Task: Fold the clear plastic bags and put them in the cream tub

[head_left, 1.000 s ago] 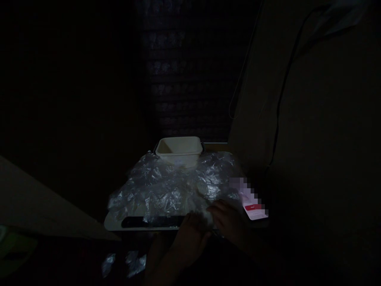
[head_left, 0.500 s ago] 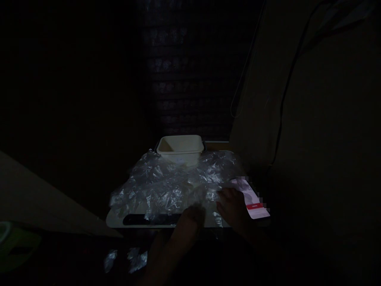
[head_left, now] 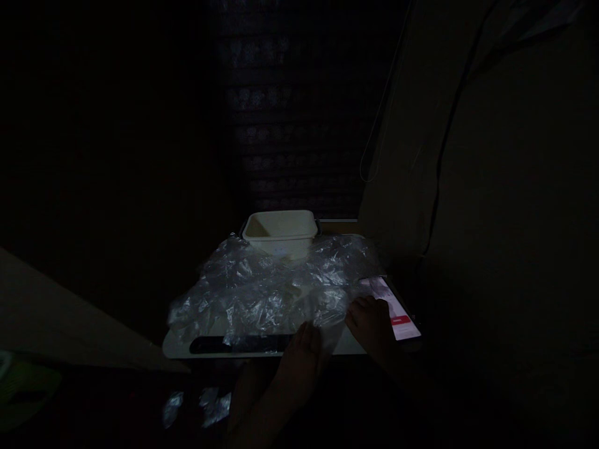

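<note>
Crumpled clear plastic (head_left: 262, 299) spreads over most of a small white table (head_left: 175, 349). At the table's front edge my left hand (head_left: 302, 355) has its fingers curled together on a piece of the plastic. My right hand (head_left: 369, 321) is closed on the same sheet's right side, close beside a lit phone (head_left: 397, 315). Between both hands the plastic is drawn out fairly smooth. The scene is very dark, so the fingertips are hard to make out.
A cream rectangular tub (head_left: 281, 240) stands at the table's back. Bits of plastic (head_left: 215, 405) lie below the front edge. A green object (head_left: 28, 390) is at the lower left. A cable (head_left: 440, 162) hangs along the right wall.
My left hand has come slightly down, and the plastic between my hands now looks stretched flatter. My right hand has shifted a little to the right.
</note>
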